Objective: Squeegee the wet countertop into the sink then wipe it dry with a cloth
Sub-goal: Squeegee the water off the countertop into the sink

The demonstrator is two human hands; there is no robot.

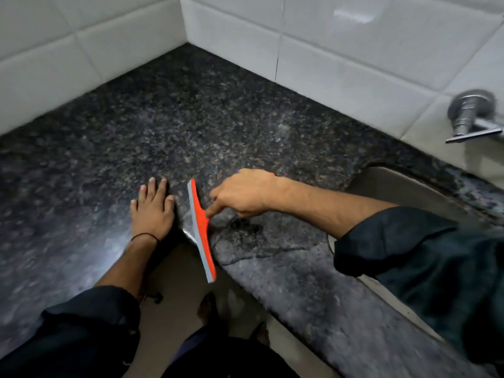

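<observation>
Dark speckled countertop [207, 132] carries one orange squeegee [201, 227], its blade overhanging the inner edge. Right hand [242, 196] grips its handle, fingers curled. Left hand [152, 207] lies flat beside the squeegee, fingers spread. One sink [403, 186] beyond.

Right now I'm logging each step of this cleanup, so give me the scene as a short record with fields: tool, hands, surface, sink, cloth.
tool: orange squeegee, grey blade, lower end past the counter's inner edge
right hand: gripping the squeegee from the sink side
left hand: flat on the countertop, just left of the blade
surface: dark speckled countertop, wet sheen beside the blade
sink: to the right, partly hidden by the right arm
tap: on the tiled wall above the sink
cloth: none in view
</observation>
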